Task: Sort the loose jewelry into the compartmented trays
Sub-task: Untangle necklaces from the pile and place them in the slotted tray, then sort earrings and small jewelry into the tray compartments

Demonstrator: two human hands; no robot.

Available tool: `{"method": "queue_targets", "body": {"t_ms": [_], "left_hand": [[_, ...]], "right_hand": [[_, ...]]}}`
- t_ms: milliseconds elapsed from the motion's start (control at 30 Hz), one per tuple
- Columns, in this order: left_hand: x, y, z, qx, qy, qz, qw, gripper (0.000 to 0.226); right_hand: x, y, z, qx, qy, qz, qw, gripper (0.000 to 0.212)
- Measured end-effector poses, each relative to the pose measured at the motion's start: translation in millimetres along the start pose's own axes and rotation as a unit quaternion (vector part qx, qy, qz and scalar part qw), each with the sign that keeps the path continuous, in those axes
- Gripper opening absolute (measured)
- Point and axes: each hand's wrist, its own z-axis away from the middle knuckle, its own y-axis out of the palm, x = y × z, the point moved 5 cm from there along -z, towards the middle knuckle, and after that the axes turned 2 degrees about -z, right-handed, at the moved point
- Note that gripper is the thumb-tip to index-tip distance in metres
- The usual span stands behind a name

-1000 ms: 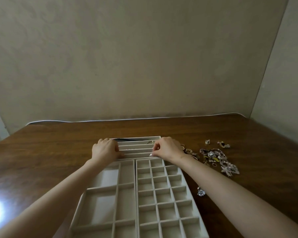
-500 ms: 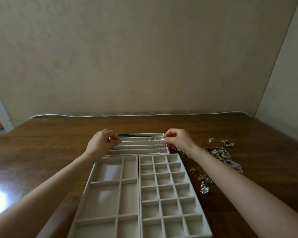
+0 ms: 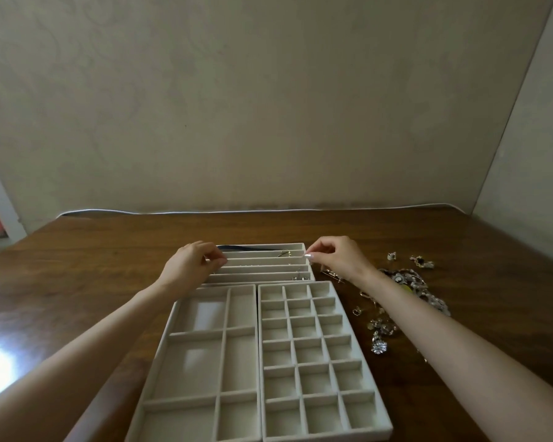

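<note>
Left hand (image 3: 190, 266) and right hand (image 3: 336, 258) are being moved up the slotted tray (image 3: 262, 277). A chain (image 3: 256, 265) (barely visible), pinched by both, is being slotted.

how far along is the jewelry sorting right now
Early days. Done: the far tray of long slots holds a dark strap and a few necklaces. In hand: the left hand and right hand pinch at its ends, seemingly laying a chain too fine to see. Left: the loose pile on the table, with the big-compartment tray and grid tray both bare.
</note>
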Motion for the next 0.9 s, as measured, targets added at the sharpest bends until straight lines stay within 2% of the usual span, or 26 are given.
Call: {"method": "queue_targets", "body": {"t_ms": [333, 533, 767, 900], "left_hand": [[-51, 31, -9, 0.012, 0.045, 0.02, 0.999, 0.012], [-99, 65, -23, 0.043, 0.087, 0.027, 0.995, 0.013], [-156, 98, -46, 0.078, 0.146, -0.077, 0.983, 0.022], [-169, 118, -57, 0.132, 0.151, -0.159, 0.967, 0.024]], "right_hand": [[-39, -59, 13, -0.102, 0.047, -0.042, 0.993, 0.007], [-56, -65, 21, -0.107, 0.058, -0.026, 0.992, 0.007], [-72, -66, 29, -0.134, 0.049, -0.03, 0.989, 0.007], [-74, -76, 33, -0.143, 0.047, -0.043, 0.988, 0.008]]}}
